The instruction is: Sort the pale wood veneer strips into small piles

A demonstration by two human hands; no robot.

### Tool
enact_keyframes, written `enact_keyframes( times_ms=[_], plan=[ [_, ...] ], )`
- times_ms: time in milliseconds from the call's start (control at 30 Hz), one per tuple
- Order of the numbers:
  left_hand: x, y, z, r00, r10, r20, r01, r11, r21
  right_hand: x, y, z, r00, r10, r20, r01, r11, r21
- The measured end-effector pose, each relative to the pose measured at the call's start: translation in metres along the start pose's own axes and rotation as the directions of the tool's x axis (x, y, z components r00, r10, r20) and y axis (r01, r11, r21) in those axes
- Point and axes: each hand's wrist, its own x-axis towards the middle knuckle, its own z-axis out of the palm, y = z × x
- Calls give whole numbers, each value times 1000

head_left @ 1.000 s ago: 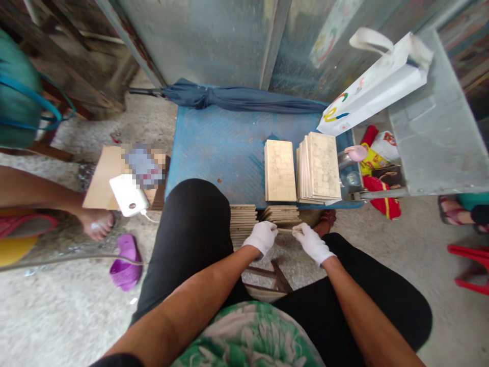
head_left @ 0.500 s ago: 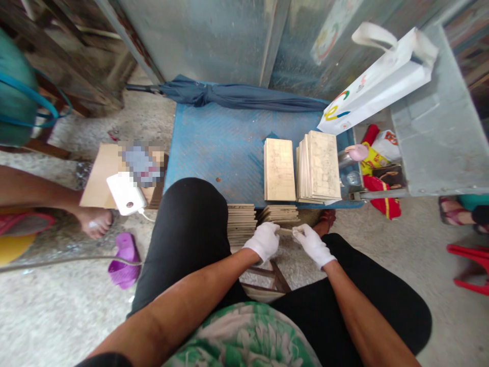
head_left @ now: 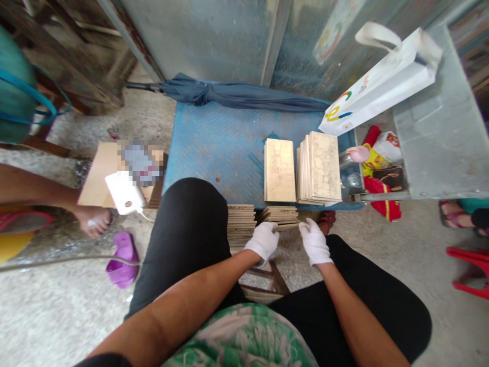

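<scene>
My left hand (head_left: 263, 240), in a white glove, is curled at the near edge of a low pile of thin wooden sheets (head_left: 281, 215) on the floor and pinches a sheet there. In a matching glove, my right hand (head_left: 314, 242) is just right of the pile with its fingers loosely stretched toward it and nothing in them. A second floor pile of sheets (head_left: 241, 221) lies left of my left hand, beside my black-trousered knee. Two taller stacks of pale sheets (head_left: 279, 169) (head_left: 321, 167) rest on the blue platform (head_left: 214, 148) ahead.
A folded blue umbrella (head_left: 237, 96) lies along the platform's far edge. A white bag (head_left: 378, 84) leans on a grey metal box (head_left: 439, 127) at right. Left are cardboard (head_left: 95, 178), a white device (head_left: 124, 192), another person's foot (head_left: 93, 221) and a purple sandal (head_left: 124, 260).
Both hands held one thin sheet between them; now my right hand has let go and drawn a little to the right, while my left hand stays at the pile.
</scene>
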Motion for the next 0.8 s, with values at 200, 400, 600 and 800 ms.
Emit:
enact_keyframes(
  times_ms=[200,400,600,800],
  plan=[
    [-4,17,-12,998,17,-65,-21,998,-64,0,-44,-4,973,-172,-155,176,984,10],
    [0,16,-20,996,12,-91,-16,999,-42,18,-104,20,974,-201,-108,157,934,-321],
    [2,15,-19,998,26,-64,-30,997,-72,40,-150,34,994,-85,-73,43,892,-450],
    [-1,20,-24,999,3,-34,-5,998,-67,48,-161,45,994,1,-113,-60,854,-517]
  ],
)
